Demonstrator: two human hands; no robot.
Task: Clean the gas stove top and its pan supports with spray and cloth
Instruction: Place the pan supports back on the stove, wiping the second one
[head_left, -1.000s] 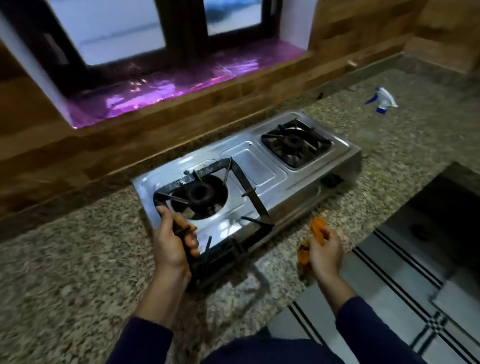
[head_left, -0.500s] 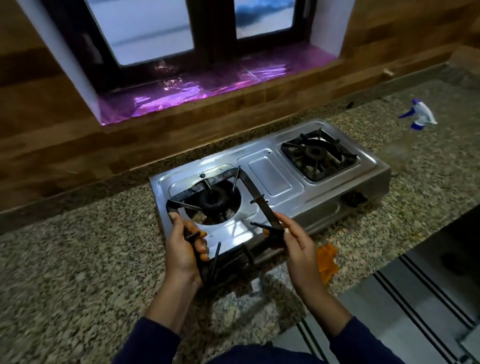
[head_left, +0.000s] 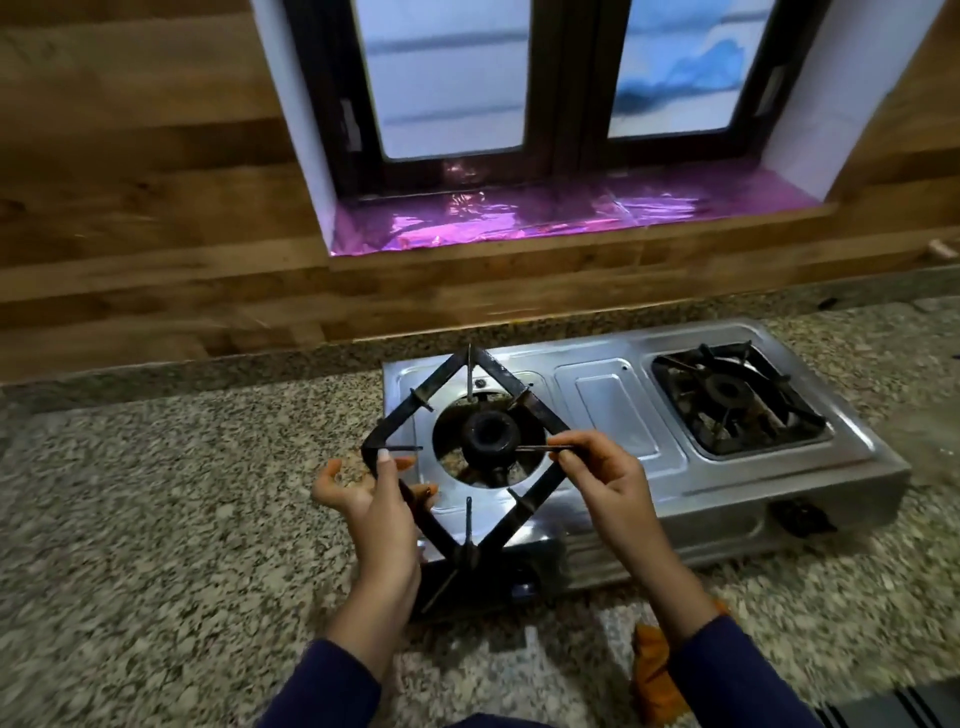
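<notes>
A steel two-burner gas stove (head_left: 613, 405) stands on the granite counter. A black square pan support (head_left: 447, 384) is lifted and turned like a diamond above the left burner (head_left: 488, 434). My left hand (head_left: 374, 499) holds its left corner between thumb and fingers. At the support's right corner my right hand (head_left: 597, 478) pinches the frame. The second pan support (head_left: 737, 400) sits in place on the right burner. An orange cloth (head_left: 649, 670) lies on the counter under my right forearm. The spray bottle is out of view.
The granite counter (head_left: 156, 519) stretches to the left and in front of the stove. A wood-panelled wall (head_left: 156, 208) and a window with a purple-lined sill (head_left: 545, 213) rise behind. The stove's black knob (head_left: 802, 519) faces front right.
My right hand let go of the orange cloth and took the pan support's right side. Both hands lifted and turned the support above the left burner. The view swung left, losing the spray bottle.
</notes>
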